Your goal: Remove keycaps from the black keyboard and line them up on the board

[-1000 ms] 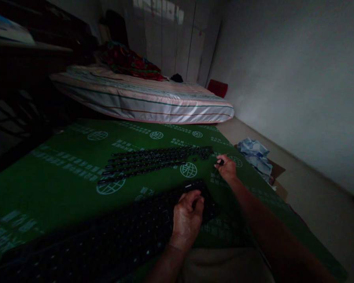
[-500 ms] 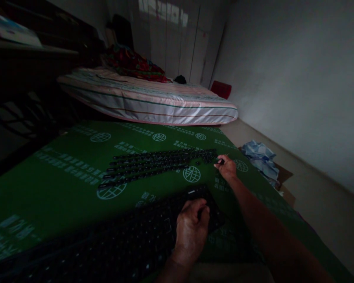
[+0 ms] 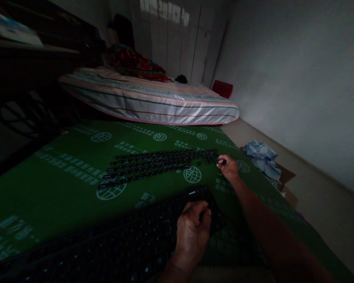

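Observation:
A black keyboard point(image 3: 106, 239) lies along the near side of the green table cover, with small light specks over its dark face. Over its right end is my left hand point(image 3: 193, 228), fingers curled closed; anything inside them is hidden. Beyond the keyboard, black keycaps point(image 3: 147, 164) are laid out in several long rows, with a tighter cluster point(image 3: 209, 155) at their right end. My right hand point(image 3: 228, 167) is beside that cluster, thumb and fingers pinched on a small black keycap point(image 3: 223, 161). One loose keycap point(image 3: 198, 163) sits just left of it.
The green cover point(image 3: 61, 188) bears white globe prints and lettering. Past its far edge stands a bed with a striped mattress point(image 3: 165, 104) and a red patterned blanket point(image 3: 135, 65). Blue-white cloth point(image 3: 261, 155) lies on the right, by the wall. A dark wheel point(image 3: 17, 118) shows at left.
My right hand has shifted slightly at the cluster's right end, its fingers turning so the pinched keycap shows more plainly. My left hand stays nearly still over the keyboard.

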{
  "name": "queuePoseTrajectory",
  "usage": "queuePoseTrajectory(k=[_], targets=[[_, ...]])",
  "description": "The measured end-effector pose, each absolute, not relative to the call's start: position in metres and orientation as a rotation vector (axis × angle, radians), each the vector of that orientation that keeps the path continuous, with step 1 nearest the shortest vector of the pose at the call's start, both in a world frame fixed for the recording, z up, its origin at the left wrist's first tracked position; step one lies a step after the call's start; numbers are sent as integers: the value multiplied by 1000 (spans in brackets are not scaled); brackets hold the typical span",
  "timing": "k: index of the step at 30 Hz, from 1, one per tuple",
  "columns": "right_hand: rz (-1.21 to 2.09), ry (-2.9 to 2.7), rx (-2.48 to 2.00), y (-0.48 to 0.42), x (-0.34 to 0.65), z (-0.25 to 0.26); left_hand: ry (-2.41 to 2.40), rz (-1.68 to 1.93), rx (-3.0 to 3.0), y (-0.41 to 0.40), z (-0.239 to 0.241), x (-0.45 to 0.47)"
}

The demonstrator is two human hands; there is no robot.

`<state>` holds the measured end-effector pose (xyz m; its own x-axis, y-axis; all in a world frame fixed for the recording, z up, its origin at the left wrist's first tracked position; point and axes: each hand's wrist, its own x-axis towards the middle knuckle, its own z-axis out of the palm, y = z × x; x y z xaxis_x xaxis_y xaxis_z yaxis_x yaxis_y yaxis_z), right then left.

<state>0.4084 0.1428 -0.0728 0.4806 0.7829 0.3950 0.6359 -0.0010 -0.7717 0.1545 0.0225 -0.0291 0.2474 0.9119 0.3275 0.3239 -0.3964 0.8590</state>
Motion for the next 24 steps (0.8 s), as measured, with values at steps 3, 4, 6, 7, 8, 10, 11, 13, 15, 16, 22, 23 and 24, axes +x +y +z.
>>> queuePoseTrajectory(k=[3, 4, 6, 7, 8, 10, 11, 13, 15, 16, 22, 23, 24], targets=[[184, -1220, -1704, 146, 408, -73, 1126, 1125, 1850, 22, -31, 155], [185, -1218, -1706, 146, 408, -73, 1127, 1123, 1846, 22, -32, 155], [187, -1212, -1713, 147, 409, -73, 1129, 1120, 1839, 22, -33, 156], [189, -1209, -1715, 148, 409, -73, 1128, 1120, 1839, 21, -34, 155], [190, -1206, -1718, 148, 408, -73, 1127, 1120, 1841, 21, -34, 155], [193, -1202, -1720, 149, 408, -72, 1119, 1117, 1853, 21, -35, 155], [195, -1201, -1721, 149, 408, -71, 1117, 1113, 1860, 21, -35, 154], [199, -1200, -1721, 150, 408, -71, 1119, 1100, 1874, 20, -35, 154], [204, -1200, -1717, 150, 408, -71, 1127, 1084, 1884, 21, -34, 154], [207, -1202, -1715, 151, 408, -71, 1133, 1077, 1888, 21, -34, 154], [223, -1203, -1700, 153, 409, -72, 1141, 1068, 1887, 21, -29, 154], [225, -1201, -1698, 153, 409, -72, 1141, 1063, 1888, 20, -28, 154], [226, -1198, -1696, 153, 409, -72, 1142, 1057, 1888, 20, -28, 154]])
